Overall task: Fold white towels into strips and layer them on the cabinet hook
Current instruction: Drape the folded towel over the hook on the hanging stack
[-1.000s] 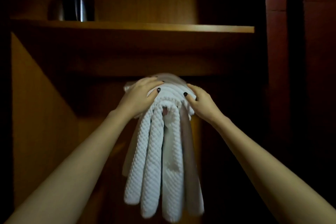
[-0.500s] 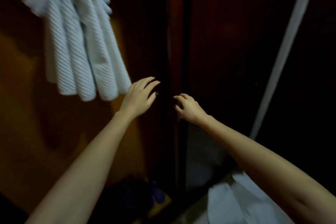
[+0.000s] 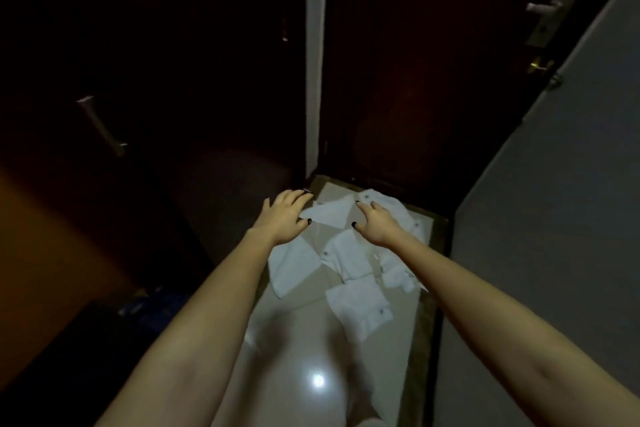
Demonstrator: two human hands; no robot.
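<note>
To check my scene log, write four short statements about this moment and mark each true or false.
1. The left hand and right hand hold nothing. True.
2. The white towels hang from a hook. False: they lie scattered on the floor.
3. The door has a lever handle. True.
4. The floor is dark carpet. False: it is pale and glossy.
</note>
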